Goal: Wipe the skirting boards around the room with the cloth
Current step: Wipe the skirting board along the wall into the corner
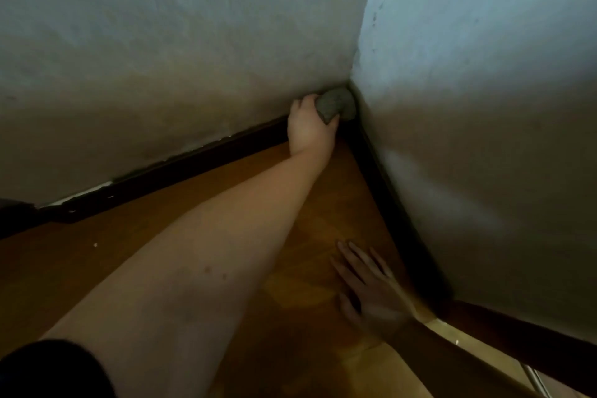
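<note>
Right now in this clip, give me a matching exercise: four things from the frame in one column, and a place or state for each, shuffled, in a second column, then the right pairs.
Column one:
1. left hand
2. right hand
3. cloth
4. skirting board

Column two:
A. dark strip along the foot of the wall
B. flat on the wooden floor, fingers spread
C. grey, bunched up, pressed into the corner of the room
D. reaching out to the corner, gripping something

Pairs: 1-D, 2-B, 3-C, 4-A
</note>
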Demonstrator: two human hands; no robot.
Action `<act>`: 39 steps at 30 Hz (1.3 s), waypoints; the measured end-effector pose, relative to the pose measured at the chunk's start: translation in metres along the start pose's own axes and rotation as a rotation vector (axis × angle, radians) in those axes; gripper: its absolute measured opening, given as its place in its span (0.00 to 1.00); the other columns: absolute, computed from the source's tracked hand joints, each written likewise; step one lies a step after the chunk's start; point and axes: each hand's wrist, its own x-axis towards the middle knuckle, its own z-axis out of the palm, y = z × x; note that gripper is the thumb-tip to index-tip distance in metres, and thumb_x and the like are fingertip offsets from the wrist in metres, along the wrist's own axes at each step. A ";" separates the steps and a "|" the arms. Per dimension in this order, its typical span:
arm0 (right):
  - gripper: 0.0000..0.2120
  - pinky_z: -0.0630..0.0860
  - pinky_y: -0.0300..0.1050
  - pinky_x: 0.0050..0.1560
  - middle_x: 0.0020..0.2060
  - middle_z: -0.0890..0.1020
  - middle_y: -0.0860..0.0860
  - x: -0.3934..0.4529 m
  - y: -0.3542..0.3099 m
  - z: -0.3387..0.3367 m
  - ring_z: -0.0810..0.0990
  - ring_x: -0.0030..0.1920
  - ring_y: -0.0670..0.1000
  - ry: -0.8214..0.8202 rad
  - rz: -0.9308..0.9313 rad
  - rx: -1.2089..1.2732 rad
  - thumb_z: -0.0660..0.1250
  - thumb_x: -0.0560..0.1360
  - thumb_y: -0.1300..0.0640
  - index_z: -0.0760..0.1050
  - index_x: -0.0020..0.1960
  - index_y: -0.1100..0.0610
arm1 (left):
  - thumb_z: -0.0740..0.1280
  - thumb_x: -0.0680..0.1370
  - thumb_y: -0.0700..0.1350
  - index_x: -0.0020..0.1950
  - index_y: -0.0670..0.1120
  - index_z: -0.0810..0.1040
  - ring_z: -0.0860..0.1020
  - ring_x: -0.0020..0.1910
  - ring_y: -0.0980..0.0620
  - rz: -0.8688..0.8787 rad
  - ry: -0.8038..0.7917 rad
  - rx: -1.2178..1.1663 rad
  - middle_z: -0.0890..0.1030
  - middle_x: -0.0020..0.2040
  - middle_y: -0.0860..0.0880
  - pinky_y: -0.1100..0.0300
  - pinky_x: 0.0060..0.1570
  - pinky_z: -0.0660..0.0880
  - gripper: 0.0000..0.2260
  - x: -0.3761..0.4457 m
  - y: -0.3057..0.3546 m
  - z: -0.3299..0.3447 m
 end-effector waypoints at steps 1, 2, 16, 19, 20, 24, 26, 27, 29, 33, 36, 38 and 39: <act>0.30 0.53 0.56 0.74 0.80 0.54 0.48 -0.001 0.000 0.001 0.51 0.79 0.49 0.003 -0.003 -0.002 0.58 0.78 0.41 0.62 0.77 0.48 | 0.73 0.75 0.43 0.66 0.41 0.76 0.75 0.61 0.42 -0.001 0.001 0.010 0.74 0.64 0.41 0.57 0.62 0.67 0.20 -0.001 -0.003 -0.003; 0.29 0.54 0.56 0.74 0.79 0.55 0.48 -0.001 0.000 0.001 0.51 0.79 0.49 0.009 -0.002 -0.007 0.58 0.77 0.41 0.62 0.77 0.48 | 0.73 0.76 0.43 0.66 0.41 0.75 0.75 0.62 0.42 0.004 0.001 0.020 0.74 0.64 0.41 0.57 0.62 0.67 0.20 -0.001 -0.008 -0.008; 0.30 0.56 0.56 0.74 0.79 0.54 0.48 0.000 -0.001 -0.002 0.50 0.79 0.48 -0.002 0.023 -0.025 0.58 0.77 0.42 0.63 0.77 0.49 | 0.70 0.79 0.46 0.70 0.39 0.72 0.74 0.64 0.43 -0.100 0.131 0.091 0.74 0.65 0.40 0.60 0.61 0.67 0.22 -0.037 -0.099 -0.093; 0.30 0.57 0.56 0.74 0.79 0.55 0.49 0.000 0.000 -0.003 0.52 0.79 0.49 0.003 0.019 -0.021 0.59 0.77 0.42 0.63 0.77 0.49 | 0.70 0.79 0.46 0.70 0.39 0.72 0.74 0.63 0.43 -0.149 0.147 0.114 0.74 0.65 0.40 0.56 0.61 0.69 0.22 -0.044 -0.115 -0.111; 0.30 0.58 0.56 0.74 0.79 0.56 0.50 -0.001 0.000 -0.003 0.53 0.79 0.49 0.007 0.016 -0.018 0.59 0.77 0.43 0.63 0.77 0.50 | 0.70 0.79 0.47 0.70 0.39 0.72 0.75 0.62 0.42 -0.165 0.152 0.119 0.74 0.65 0.40 0.55 0.60 0.70 0.22 -0.047 -0.120 -0.117; 0.31 0.56 0.56 0.74 0.79 0.56 0.49 -0.001 0.000 -0.003 0.55 0.78 0.50 0.012 0.002 0.016 0.58 0.77 0.43 0.60 0.78 0.49 | 0.69 0.80 0.47 0.70 0.39 0.71 0.75 0.62 0.40 -0.265 0.202 0.129 0.73 0.65 0.39 0.51 0.60 0.72 0.22 -0.060 -0.133 -0.139; 0.31 0.55 0.56 0.75 0.79 0.56 0.49 0.001 -0.001 -0.006 0.56 0.78 0.50 -0.018 0.006 0.045 0.57 0.77 0.42 0.59 0.78 0.48 | 0.68 0.80 0.47 0.71 0.39 0.70 0.75 0.61 0.41 -0.273 0.213 0.175 0.72 0.65 0.40 0.52 0.58 0.72 0.22 -0.070 -0.137 -0.146; 0.31 0.54 0.55 0.75 0.79 0.55 0.48 0.002 -0.002 -0.007 0.55 0.78 0.50 -0.032 0.014 0.056 0.57 0.78 0.41 0.58 0.79 0.48 | 0.68 0.80 0.47 0.71 0.40 0.70 0.75 0.61 0.42 -0.232 0.188 0.225 0.71 0.65 0.41 0.53 0.57 0.72 0.21 -0.076 -0.139 -0.148; 0.32 0.51 0.55 0.76 0.80 0.53 0.47 0.004 -0.003 -0.010 0.51 0.79 0.49 -0.055 0.018 0.071 0.55 0.79 0.38 0.55 0.79 0.47 | 0.68 0.80 0.48 0.71 0.43 0.69 0.75 0.60 0.45 -0.116 0.116 0.284 0.71 0.64 0.44 0.56 0.57 0.72 0.22 -0.088 -0.140 -0.145; 0.35 0.45 0.53 0.77 0.80 0.48 0.47 0.002 -0.003 -0.012 0.45 0.79 0.49 -0.124 0.011 0.043 0.50 0.79 0.33 0.50 0.80 0.47 | 0.68 0.80 0.49 0.70 0.43 0.69 0.72 0.58 0.53 -0.033 0.032 0.211 0.72 0.64 0.46 0.60 0.54 0.70 0.21 -0.101 -0.127 -0.120; 0.37 0.39 0.52 0.77 0.80 0.41 0.47 0.002 -0.002 -0.015 0.37 0.78 0.47 -0.148 0.012 -0.007 0.48 0.78 0.31 0.43 0.81 0.47 | 0.70 0.79 0.48 0.67 0.44 0.71 0.70 0.55 0.58 0.061 -0.046 0.167 0.74 0.62 0.46 0.62 0.54 0.68 0.19 -0.111 -0.115 -0.098; 0.39 0.36 0.50 0.77 0.78 0.35 0.46 -0.002 -0.006 -0.020 0.32 0.77 0.47 -0.170 0.032 0.029 0.48 0.78 0.30 0.37 0.80 0.46 | 0.71 0.78 0.47 0.65 0.45 0.72 0.72 0.55 0.56 0.059 -0.074 0.108 0.76 0.60 0.46 0.61 0.52 0.70 0.18 -0.114 -0.110 -0.083; 0.41 0.35 0.49 0.76 0.78 0.33 0.46 -0.010 -0.009 -0.021 0.31 0.77 0.47 -0.181 0.066 0.068 0.49 0.77 0.29 0.33 0.79 0.45 | 0.72 0.77 0.47 0.64 0.45 0.72 0.74 0.54 0.55 0.048 -0.085 0.079 0.77 0.59 0.47 0.61 0.51 0.70 0.18 -0.116 -0.106 -0.076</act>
